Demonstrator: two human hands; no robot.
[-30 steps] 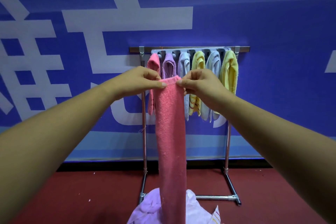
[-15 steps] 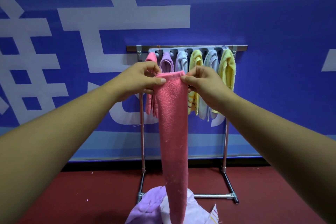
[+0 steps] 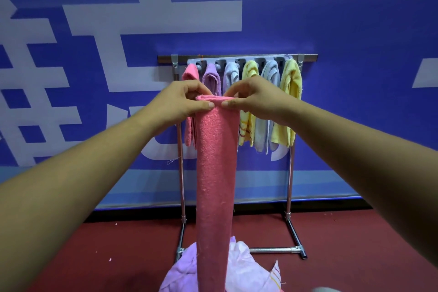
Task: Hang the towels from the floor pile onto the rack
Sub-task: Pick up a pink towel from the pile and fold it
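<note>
A long pink towel point(image 3: 215, 173) hangs folded lengthwise in front of me, its lower end reaching down to the floor pile point(image 3: 246, 270) of lilac and white towels. My left hand point(image 3: 180, 99) pinches the towel's top edge on the left, and my right hand point(image 3: 256, 97) pinches it on the right, thumbs nearly meeting. Behind stands the metal rack point(image 3: 290, 173) with several towels hung on its pegs: pink point(image 3: 189, 73), purple point(image 3: 212, 78), pale grey, striped yellow point(image 3: 248, 71), grey and yellow point(image 3: 291, 83).
A blue banner wall point(image 3: 355, 102) with large white characters stands right behind the rack. The floor point(image 3: 343, 256) is dark red. The rack's base bars point(image 3: 272, 249) lie on the floor just beyond the pile.
My hands have drawn closer together on the towel's top edge, folding it narrower. The view has moved slightly nearer the rack.
</note>
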